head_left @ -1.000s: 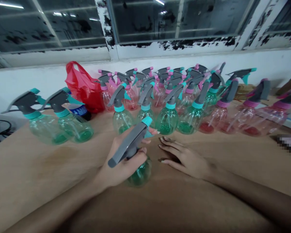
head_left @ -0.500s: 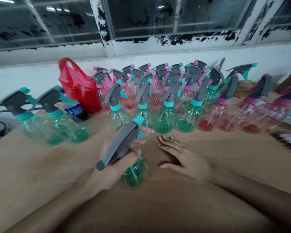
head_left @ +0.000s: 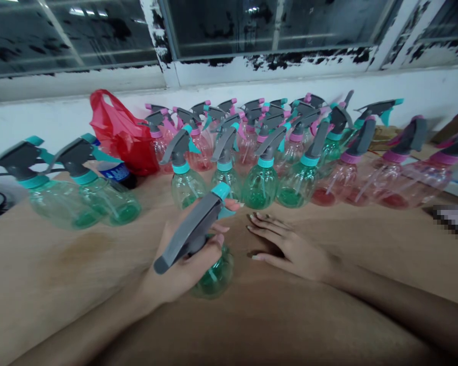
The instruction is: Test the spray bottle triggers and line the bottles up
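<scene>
My left hand (head_left: 194, 259) is wrapped round the neck of a green spray bottle (head_left: 216, 277) with a grey trigger head and a turquoise nozzle. The bottle's clear round body stands on the table, and its neck is hidden by my fingers. A finger is close to the turquoise trigger; whether it presses it I cannot tell. To the right, my right hand (head_left: 290, 246) lies on the tabletop, its fingers stretched out and apart from the bottle. Just beyond both hands is a row of green spray bottles (head_left: 260, 185).
Pink spray bottles (head_left: 330, 183) continue the row rightward, with several more behind. Two green bottles (head_left: 112, 195) stand at the left, near a blue-labelled bottle (head_left: 116, 172) and a red plastic bag (head_left: 125, 134). A blurred-out flat object (head_left: 456, 221) lies at the right edge.
The head of the held spray bottle has shifted slightly to the right and down in my left hand. My right hand stays where it was.
</scene>
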The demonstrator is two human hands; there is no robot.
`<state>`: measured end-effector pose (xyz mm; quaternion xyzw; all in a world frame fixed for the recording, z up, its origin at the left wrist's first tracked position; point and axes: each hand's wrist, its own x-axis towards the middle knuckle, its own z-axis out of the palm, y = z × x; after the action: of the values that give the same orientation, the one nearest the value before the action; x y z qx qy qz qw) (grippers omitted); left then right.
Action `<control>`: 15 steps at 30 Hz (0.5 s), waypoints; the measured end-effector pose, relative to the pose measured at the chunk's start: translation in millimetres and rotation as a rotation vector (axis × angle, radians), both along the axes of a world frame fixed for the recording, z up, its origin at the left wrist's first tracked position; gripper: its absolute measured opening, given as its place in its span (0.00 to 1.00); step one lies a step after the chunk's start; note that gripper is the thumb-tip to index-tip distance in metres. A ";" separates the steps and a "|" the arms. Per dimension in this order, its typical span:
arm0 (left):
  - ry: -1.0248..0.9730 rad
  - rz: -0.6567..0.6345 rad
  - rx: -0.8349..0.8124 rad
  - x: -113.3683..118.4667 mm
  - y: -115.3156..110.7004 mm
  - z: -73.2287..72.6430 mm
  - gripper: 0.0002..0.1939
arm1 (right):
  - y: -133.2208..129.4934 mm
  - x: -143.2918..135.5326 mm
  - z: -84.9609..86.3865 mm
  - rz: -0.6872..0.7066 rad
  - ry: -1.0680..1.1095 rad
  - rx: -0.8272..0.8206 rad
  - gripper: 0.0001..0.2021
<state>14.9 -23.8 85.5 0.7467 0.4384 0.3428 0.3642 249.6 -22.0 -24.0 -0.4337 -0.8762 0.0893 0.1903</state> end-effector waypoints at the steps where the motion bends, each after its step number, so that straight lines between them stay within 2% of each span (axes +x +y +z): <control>1: 0.004 -0.001 0.002 -0.8 0.3 -0.8 0.20 | 0.3 0.1 0.0 0.002 0.000 -0.002 0.31; 6: 0.008 -0.006 0.045 -2.3 -0.4 -1.2 0.19 | 1.5 0.4 0.2 0.014 0.020 -0.017 0.31; 15: 0.042 -0.018 0.004 0.0 -1.8 1.6 0.16 | -0.7 -1.4 1.8 0.009 0.069 -0.009 0.30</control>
<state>14.9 -25.6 87.2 0.7585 0.4384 0.3247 0.3563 248.1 -22.7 -22.2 -0.4271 -0.8708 0.1091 0.2177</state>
